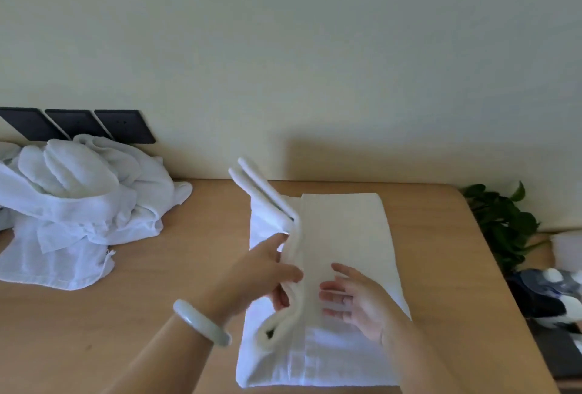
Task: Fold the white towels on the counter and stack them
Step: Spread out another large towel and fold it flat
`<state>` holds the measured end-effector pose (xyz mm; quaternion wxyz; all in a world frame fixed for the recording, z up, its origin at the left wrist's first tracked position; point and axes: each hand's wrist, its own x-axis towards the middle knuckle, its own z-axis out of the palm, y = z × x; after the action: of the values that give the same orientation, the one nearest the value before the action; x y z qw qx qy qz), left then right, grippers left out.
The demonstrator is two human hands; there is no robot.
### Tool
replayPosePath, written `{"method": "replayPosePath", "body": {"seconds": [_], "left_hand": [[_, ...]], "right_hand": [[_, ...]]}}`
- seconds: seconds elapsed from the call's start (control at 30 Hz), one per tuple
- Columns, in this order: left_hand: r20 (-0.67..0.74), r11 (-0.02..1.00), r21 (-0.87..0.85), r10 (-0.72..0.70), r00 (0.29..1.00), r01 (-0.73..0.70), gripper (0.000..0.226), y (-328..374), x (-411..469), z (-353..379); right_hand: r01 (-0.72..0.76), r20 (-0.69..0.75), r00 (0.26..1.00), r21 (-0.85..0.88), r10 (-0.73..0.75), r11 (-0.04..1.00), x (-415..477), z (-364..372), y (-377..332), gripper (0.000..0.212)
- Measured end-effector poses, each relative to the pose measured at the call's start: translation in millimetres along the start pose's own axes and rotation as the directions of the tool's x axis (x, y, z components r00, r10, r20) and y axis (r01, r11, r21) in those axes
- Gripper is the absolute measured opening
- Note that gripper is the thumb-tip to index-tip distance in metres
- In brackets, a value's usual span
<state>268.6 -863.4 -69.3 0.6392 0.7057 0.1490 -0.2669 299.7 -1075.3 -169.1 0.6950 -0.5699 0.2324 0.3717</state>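
At lower centre, left hand (267,270) pinches the lifted fold of a white towel (343,229) on the desk (189,267); right hand (356,299), fingers spread, just beside it.

towel (346,236): white cloth, looking soft and matt; a finer flat weave is showing in bands near its close end.
raised flap (267,196): the same cloth, showing thick, plush, rounded edges.
towel pile (82,198): white cloth, lying crumpled and matt, some layers looking thin and smooth, others thicker and fluffier.
counter (189,267): light brown wood-look top, smooth, giving off a faint satin sheen.
bracelet (201,324): pale green-white, stone-like, polished, catching a glossy highlight.
wall (315,31): painted, looking smooth and matt.
wall plates (122,125): dark, smooth, looking slightly glossy; plastic or glass, cannot tell.
plant leaves (500,223): dark green, looking slightly waxy.
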Motion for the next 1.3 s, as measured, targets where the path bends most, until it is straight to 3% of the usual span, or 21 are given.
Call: {"method": "replayPosePath", "body": {"seconds": [0.07,0.17,0.23,0.3,0.37,0.43,0.53,0.63,0.77,0.9,0.97,1.03,1.1,1.17,1.3], "left_hand": [[0.033,0.994,0.102,0.048,0.998,-0.051,0.056,3.0,19.0,54.5],[0.186,0.901,0.409,0.073,0.980,-0.145,0.078,-6.6,41.5,114.8],[0.163,0.722,0.672,0.072,0.984,-0.165,0.074,-21.3,55.3,124.0],[0.073,0.428,0.893,0.161,0.984,-0.136,0.063,-38.1,65.5,110.5],[0.026,0.251,0.965,0.196,0.980,-0.076,0.064,-54.7,70.4,88.7],[0.020,0.214,0.976,0.121,0.992,-0.046,0.073,-69.2,73.1,67.9],[0.078,0.149,0.985,0.074,0.994,-0.088,0.079,-78.7,67.9,54.9],[0.072,0.174,0.981,0.062,0.995,-0.082,0.080,-80.4,52.5,59.7],[0.072,0.276,0.959,-0.020,0.997,-0.064,0.073,-88.4,24.8,67.2],[0.101,0.368,0.927,-0.074,0.992,-0.067,0.048,-90.6,0.5,71.3],[0.046,0.458,0.888,-0.011,0.999,-0.036,0.039,-92.5,-2.5,58.0],[-0.104,0.509,0.860,0.134,0.985,0.021,0.033,-94.0,2.0,30.1],[-0.246,0.477,0.874,0.266,0.932,0.095,0.035,-96.1,9.5,-5.1],[-0.320,0.441,0.882,0.309,0.896,0.162,0.039,-96.9,18.3,-37.3],[-0.274,0.377,0.907,0.183,0.944,0.191,0.038,-94.6,41.9,-79.4]], "right_hand": [[0.079,-0.118,0.990,0.053,-0.073,0.995,-10.1,-28.1,-3.8,0.024],[0.123,-0.285,0.949,-0.069,-0.137,0.990,-21.3,-71.2,-5.1,0.022],[0.111,-0.367,0.915,-0.164,-0.165,0.980,-21.0,-90.4,-2.3,0.025],[0.117,-0.400,0.888,-0.283,-0.228,0.952,-19.8,-95.4,-2.1,0.025],[0.131,-0.379,0.882,-0.377,-0.282,0.917,-16.3,-87.8,-5.5,0.025],[0.135,-0.339,0.884,-0.473,-0.322,0.870,1.6,-81.8,-2.1,0.032],[0.046,-0.327,0.869,-0.694,-0.372,0.718,48.8,-92.8,8.6,0.061],[0.023,-0.254,0.900,-0.784,-0.354,0.620,91.6,-99.3,4.1,0.068],[0.187,0.043,0.946,-0.881,-0.320,0.434,93.9,-59.2,-26.3,0.061],[0.319,0.272,0.943,-0.903,-0.192,0.287,73.2,-8.6,-43.0,0.051],[0.357,0.320,0.929,-0.908,-0.185,0.220,68.3,-0.6,-45.2,0.049],[0.357,0.312,0.903,-0.927,-0.295,0.113,58.6,-10.4,-48.1,0.043],[0.320,0.247,0.875,-0.941,-0.415,0.114,49.3,-32.9,-51.1,0.023],[0.280,0.168,0.881,-0.939,-0.443,0.200,40.9,-59.8,-54.2,0.018],[0.212,0.086,0.931,-0.919,-0.355,0.333,24.2,-90.1,-62.3,0.014]]}}
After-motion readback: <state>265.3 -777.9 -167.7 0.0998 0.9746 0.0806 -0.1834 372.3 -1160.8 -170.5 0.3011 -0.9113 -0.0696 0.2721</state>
